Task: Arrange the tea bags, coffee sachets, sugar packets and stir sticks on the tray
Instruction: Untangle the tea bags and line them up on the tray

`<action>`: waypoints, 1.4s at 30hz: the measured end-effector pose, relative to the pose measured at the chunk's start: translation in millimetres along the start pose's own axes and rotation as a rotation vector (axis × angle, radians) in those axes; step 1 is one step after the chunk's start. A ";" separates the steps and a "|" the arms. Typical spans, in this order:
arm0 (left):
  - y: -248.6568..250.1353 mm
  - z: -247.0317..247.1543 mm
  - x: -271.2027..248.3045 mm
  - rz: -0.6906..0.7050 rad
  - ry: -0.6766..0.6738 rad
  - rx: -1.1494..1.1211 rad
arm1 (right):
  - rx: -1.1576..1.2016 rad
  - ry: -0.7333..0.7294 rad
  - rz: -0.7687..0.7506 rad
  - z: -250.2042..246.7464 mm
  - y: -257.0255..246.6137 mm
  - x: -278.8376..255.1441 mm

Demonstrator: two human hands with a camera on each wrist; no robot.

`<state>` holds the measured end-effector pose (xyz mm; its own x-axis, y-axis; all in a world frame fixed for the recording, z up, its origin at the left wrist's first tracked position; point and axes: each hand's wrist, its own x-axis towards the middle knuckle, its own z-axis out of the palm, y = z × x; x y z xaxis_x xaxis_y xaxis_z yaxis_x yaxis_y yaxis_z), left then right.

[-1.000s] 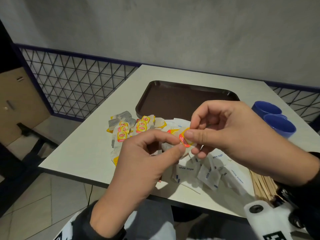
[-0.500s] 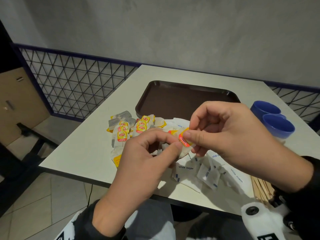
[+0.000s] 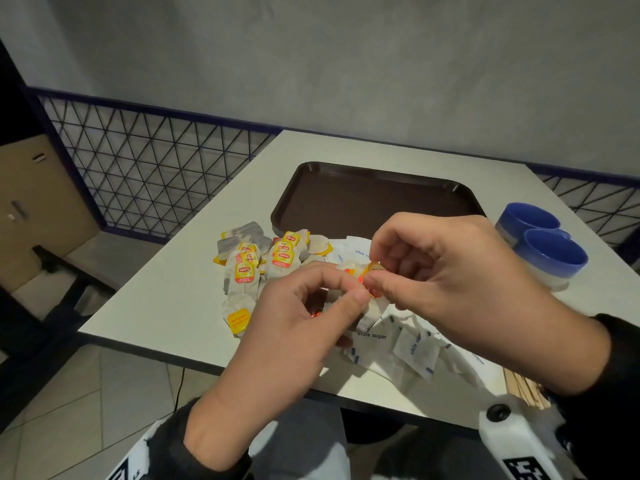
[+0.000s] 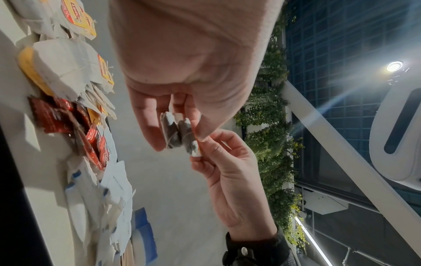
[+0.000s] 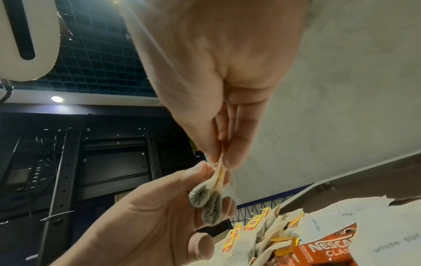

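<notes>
Both hands hold tea bags above the table's near edge. My left hand grips the pouches between thumb and fingers. My right hand pinches their yellow-red tags between thumb and forefinger; the right wrist view shows two pouches hanging below the pinch. A pile of tea bags lies left of the hands. White sugar packets spread under them, with red coffee sachets between. Stir sticks lie at the near right edge. The brown tray sits behind, bare.
Two blue cups stand right of the tray. The white table ends close to my body and at the left, above a tiled floor. A mesh railing runs behind the table's left side.
The hands have stayed in place over the sugar packets. The right fingers have shifted their pinch on the tags, which now stand more edge-on.
</notes>
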<state>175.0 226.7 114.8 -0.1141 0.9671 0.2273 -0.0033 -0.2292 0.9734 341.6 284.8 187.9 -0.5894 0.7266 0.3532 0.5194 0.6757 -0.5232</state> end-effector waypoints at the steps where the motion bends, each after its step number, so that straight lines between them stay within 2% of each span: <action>1: 0.1 0.4 0.2 0.000 0.001 -0.004 | 0.003 -0.006 -0.008 -0.8 -0.5 0.1; 6: -0.7 -2.2 2.3 -0.065 0.082 -0.152 | 0.284 -0.049 0.111 -15.0 0.9 3.7; 12: -1.0 -5.1 5.1 -0.149 0.107 -0.228 | 0.317 -0.203 0.133 -20.5 -1.9 4.5; 16: 1.0 -3.8 6.7 -0.156 0.122 -0.243 | 0.470 -0.318 0.166 -19.6 -3.9 5.8; 22: 6.4 -2.9 5.8 -0.163 0.146 -0.269 | 0.333 -0.221 0.205 -7.7 -3.2 8.7; 28: 9.5 -10.4 7.6 -0.164 0.234 -0.319 | 0.379 -0.219 0.232 -7.9 0.8 -2.3; 32: 10.5 -13.0 7.3 -0.181 0.224 -0.338 | 0.289 -0.216 0.248 -9.4 2.2 -1.0; 42: 12.8 -5.5 4.5 -0.126 0.156 -0.304 | 0.396 -0.192 0.309 -5.5 -9.7 6.5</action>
<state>169.0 227.5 128.1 -0.2437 0.9669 0.0758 -0.3197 -0.1539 0.9349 336.2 283.7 199.5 -0.5677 0.8232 0.0072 0.4358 0.3079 -0.8458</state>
